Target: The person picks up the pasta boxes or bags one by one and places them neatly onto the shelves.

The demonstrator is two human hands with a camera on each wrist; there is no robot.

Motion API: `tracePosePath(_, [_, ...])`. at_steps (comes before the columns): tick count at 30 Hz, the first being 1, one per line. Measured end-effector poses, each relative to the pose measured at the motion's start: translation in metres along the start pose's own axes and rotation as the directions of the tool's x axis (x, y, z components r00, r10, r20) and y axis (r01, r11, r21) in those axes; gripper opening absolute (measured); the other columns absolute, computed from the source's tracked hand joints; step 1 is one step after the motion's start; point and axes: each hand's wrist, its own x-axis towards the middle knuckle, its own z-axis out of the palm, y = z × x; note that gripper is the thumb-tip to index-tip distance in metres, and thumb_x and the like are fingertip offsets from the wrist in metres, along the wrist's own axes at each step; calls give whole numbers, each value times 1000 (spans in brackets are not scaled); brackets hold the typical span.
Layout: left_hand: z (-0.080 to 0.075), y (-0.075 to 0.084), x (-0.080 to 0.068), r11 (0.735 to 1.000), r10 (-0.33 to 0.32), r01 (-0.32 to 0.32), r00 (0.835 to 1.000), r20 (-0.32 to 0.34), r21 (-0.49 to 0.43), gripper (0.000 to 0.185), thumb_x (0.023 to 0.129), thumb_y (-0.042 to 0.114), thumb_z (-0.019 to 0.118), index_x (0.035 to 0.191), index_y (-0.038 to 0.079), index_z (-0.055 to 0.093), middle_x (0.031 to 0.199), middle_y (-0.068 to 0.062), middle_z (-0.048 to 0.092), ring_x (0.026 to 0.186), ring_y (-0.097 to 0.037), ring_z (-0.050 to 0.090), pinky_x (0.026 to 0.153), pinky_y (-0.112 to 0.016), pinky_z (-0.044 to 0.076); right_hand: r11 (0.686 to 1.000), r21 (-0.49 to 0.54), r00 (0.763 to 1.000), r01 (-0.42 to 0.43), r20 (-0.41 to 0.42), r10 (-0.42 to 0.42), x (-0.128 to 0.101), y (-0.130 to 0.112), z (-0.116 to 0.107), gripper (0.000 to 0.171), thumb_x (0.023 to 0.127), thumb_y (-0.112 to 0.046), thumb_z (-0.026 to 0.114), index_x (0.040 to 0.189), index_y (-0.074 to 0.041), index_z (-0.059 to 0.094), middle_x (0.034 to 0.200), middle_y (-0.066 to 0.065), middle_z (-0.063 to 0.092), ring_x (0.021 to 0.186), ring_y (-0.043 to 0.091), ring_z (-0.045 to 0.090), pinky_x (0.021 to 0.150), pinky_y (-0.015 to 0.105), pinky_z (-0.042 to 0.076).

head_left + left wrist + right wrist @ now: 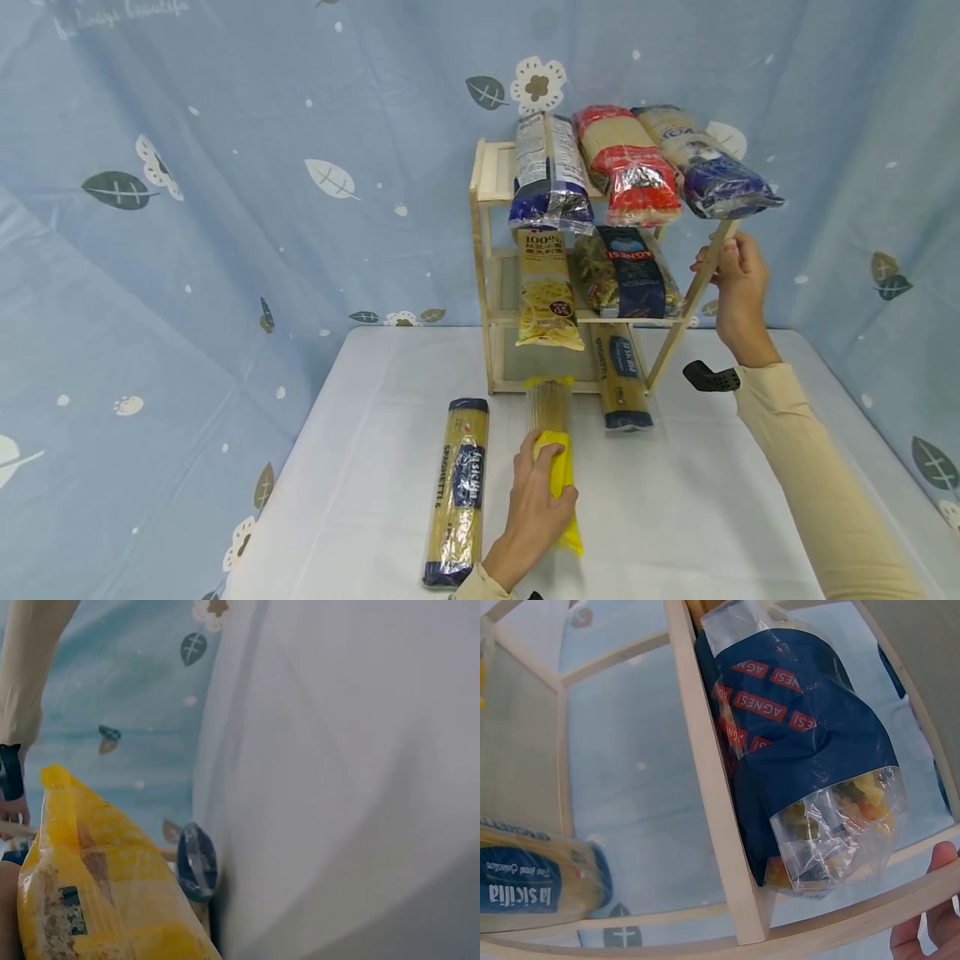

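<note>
My left hand (pixel 542 492) grips the yellow end of a long spaghetti pack (pixel 553 417) lying on the white table; its far end reaches under the wooden rack (pixel 486 250). The same yellow pack (pixel 97 885) fills the lower left of the left wrist view. My right hand (pixel 737 275) holds the rack's right front post (pixel 701 283) near the top shelf. A dark blue Agnesi pasta bag (pixel 810 750) lies on the middle shelf, close to my right fingertips (pixel 930 922).
Another spaghetti pack (pixel 457 492) lies on the table left of my left hand. A blue-labelled spaghetti pack (pixel 622 375) sticks out of the bottom shelf. Three bags lie on the top shelf, a yellow pasta bag (pixel 547 292) on the middle one. Blue cloth hangs behind.
</note>
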Motion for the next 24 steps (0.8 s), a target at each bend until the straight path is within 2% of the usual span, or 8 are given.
tracePosePath(6, [8,5,14,999,43,-43,999,-18,6,47,71,4,67,118,8,61,146,-13,31,106,-24,46,61,-26,45,1000,10,1000,-5,4,5,0,-1,-1,23,102,-10,41,109,1,58,83,11,58,71,18,60,66,24,48])
tracePosePath(14, [17,6,40,994,96,-95,995,-21,49,48,75,5,67,123,5,57,144,-15,33,108,-24,47,65,-27,48,1000,-25,999,-7,38,8,-3,-10,6,21,102,-6,39,109,1,58,84,11,56,72,17,58,67,22,48])
tracePosePath(20, [25,5,66,980,176,-169,983,-56,107,49,75,8,66,123,0,58,141,-18,36,114,-30,47,74,-37,50,998,-62,999,-8,42,10,-5,-16,8,22,102,-8,40,112,4,56,84,10,55,73,17,57,69,22,48])
tracePosePath(24, [31,2,83,974,192,-182,979,-68,135,49,76,7,68,123,0,58,141,-19,37,112,-32,49,80,-40,49,999,-37,999,1,52,1,-5,-15,7,23,102,-7,39,112,5,56,84,11,56,74,17,57,69,23,48])
